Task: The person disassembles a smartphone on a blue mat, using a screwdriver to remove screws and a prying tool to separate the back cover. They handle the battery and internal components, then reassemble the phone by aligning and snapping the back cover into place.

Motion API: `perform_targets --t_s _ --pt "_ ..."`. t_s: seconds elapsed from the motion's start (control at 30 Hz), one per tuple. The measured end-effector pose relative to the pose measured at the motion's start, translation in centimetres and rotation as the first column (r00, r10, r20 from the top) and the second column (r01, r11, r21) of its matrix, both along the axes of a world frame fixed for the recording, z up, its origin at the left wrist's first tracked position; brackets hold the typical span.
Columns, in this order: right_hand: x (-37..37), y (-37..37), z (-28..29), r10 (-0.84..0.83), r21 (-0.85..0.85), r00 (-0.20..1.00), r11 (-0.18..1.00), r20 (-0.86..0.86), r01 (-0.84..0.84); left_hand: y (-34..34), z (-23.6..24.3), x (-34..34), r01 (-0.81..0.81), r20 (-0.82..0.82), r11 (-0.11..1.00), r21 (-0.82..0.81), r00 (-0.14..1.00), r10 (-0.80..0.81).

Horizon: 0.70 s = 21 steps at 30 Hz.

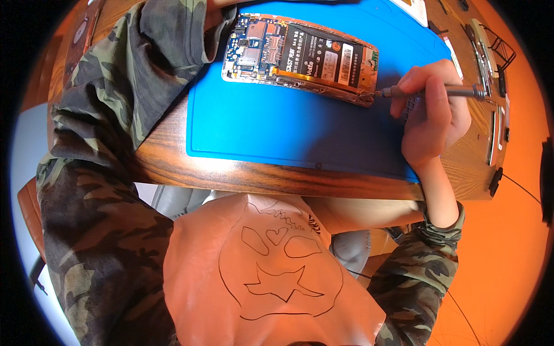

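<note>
An opened smartphone (pixel 309 43) lies face down on a blue silicone mat (pixel 271 124), showing its circuit board (pixel 248 49) at the left and a black battery with an orange ribbon along its lower edge. My right hand (pixel 433 109) is closed around a slim metal screwdriver (pixel 464 91), whose tip touches or nearly touches the phone's lower right corner. At the top edge, above the phone's left end, only a sliver of my left hand (pixel 219 4) shows past the camouflage sleeve; its fingers are out of sight.
The wooden table (pixel 242 180) curves along my side. Along its right edge lie several slim tools (pixel 495 135), a black wire stand (pixel 499 52) and a white object (pixel 414 10) at the mat's upper corner. A grey chair (pixel 176 196) is beneath me.
</note>
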State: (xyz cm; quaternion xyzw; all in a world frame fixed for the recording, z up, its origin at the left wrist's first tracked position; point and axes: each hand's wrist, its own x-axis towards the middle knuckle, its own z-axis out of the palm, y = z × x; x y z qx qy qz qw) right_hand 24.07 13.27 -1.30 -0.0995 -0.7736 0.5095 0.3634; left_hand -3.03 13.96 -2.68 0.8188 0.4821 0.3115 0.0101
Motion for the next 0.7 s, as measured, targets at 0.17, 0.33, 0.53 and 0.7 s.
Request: perform_targets --t_s 0.17,0.33,0.53,0.7 --pt "-0.15 -0.30 -0.09 0.033 0.045 0.999 0.998 -0.028 -0.032 0.22 -0.36 0.00 -0.005 0.006 0.999 0.037 1.000 0.005" --pt "0.36 -0.55 0.49 0.011 0.156 0.991 0.987 0.133 -0.032 0.33 -0.44 -0.01 -0.020 -0.005 1.000 0.002 1.000 0.020" --pt "0.33 -0.41 0.38 0.005 0.177 0.989 0.984 0.149 -0.031 0.35 -0.42 0.04 -0.022 -0.006 1.000 0.018 1.000 0.022" --pt "-0.10 -0.27 -0.09 0.026 0.135 0.999 0.990 0.018 -0.028 0.28 -0.40 0.17 -0.033 0.013 0.999 -0.014 0.999 0.033"
